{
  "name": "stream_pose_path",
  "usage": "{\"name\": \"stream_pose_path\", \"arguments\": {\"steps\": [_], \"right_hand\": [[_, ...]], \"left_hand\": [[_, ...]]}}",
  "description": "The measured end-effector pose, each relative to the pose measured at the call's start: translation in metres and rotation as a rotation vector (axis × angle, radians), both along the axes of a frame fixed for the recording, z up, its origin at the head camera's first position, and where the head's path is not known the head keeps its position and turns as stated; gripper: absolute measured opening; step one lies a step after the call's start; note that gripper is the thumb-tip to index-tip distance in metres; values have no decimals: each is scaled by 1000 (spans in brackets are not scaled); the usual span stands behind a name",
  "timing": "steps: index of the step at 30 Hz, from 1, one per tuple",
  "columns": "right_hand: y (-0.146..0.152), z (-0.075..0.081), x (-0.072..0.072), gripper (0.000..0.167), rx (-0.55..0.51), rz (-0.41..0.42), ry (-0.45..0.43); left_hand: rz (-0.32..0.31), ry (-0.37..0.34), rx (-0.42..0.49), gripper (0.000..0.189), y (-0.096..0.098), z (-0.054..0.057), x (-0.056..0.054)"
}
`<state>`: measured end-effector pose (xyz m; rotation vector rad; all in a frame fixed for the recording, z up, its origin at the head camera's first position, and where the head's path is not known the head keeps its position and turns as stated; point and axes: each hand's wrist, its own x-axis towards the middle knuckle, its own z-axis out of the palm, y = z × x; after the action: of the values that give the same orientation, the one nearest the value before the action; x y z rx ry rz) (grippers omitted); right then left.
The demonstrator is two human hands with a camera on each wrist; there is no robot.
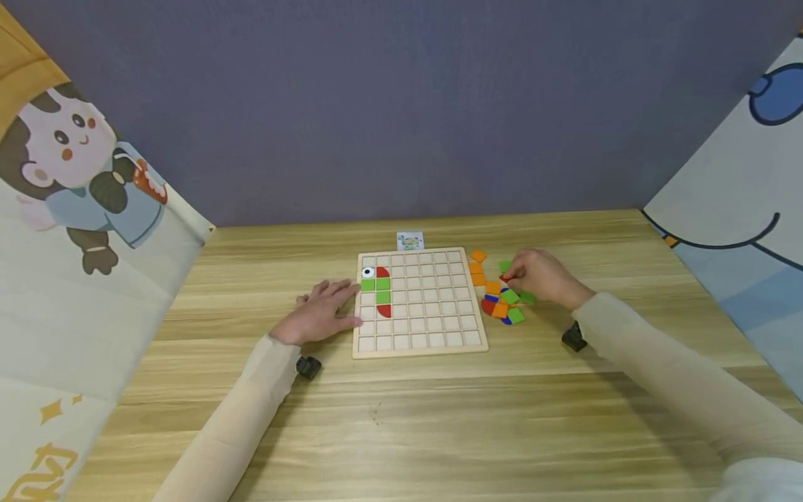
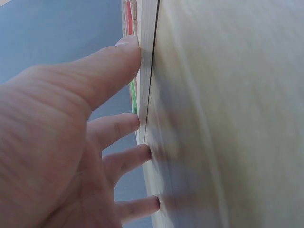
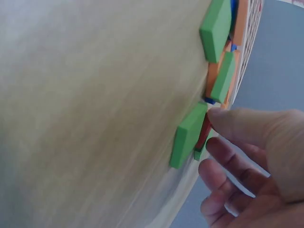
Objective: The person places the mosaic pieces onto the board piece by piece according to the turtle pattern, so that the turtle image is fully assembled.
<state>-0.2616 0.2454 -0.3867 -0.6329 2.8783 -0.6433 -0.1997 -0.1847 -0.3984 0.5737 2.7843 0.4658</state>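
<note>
A wooden grid board (image 1: 420,354) lies flat on the table. In its left columns sit a round eye tile (image 1: 367,272), green square tiles (image 1: 383,297) and red curved tiles (image 1: 384,311). My left hand (image 1: 316,312) rests at the board's left edge, fingers spread, with the thumb and index fingertip against the rim in the left wrist view. To the right of the board, my right hand (image 1: 542,277) pinches a small red tile (image 3: 204,130) between thumb and finger. Its exact shape is mostly hidden. Beside that tile lies a green tile (image 3: 189,135).
A loose pile of orange (image 1: 500,310), green (image 1: 516,316), blue and red tiles (image 1: 487,307) lies right of the board, some overlapping. A small picture card (image 1: 410,241) touches or nearly touches the board's far edge. A dark partition (image 1: 426,111) stands behind the table.
</note>
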Motion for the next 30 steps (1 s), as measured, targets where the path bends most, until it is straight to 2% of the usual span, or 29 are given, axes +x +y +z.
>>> {"name": "stream_pose_path", "arguments": {"steps": [7, 11, 16, 19, 22, 30], "right_hand": [[-1, -4, -2, 8, -7, -1, 19], [-3, -4, -3, 10, -4, -11, 1], [-10, 2, -2, 14, -47, -43, -46], [-22, 9, -3, 16, -89, -35, -55], [-39, 14, -4, 16, -113, 14, -44], [-102, 16, -14, 14, -158, 256, 19]], "left_hand": [[-2, 8, -2, 76, 0, 1, 0], [0, 5, -1, 76, 1, 2, 1], [-2, 1, -2, 76, 1, 2, 0], [-5, 3, -5, 76, 0, 1, 0], [-5, 2, -5, 76, 0, 1, 0], [-4, -7, -6, 76, 1, 3, 0]]}}
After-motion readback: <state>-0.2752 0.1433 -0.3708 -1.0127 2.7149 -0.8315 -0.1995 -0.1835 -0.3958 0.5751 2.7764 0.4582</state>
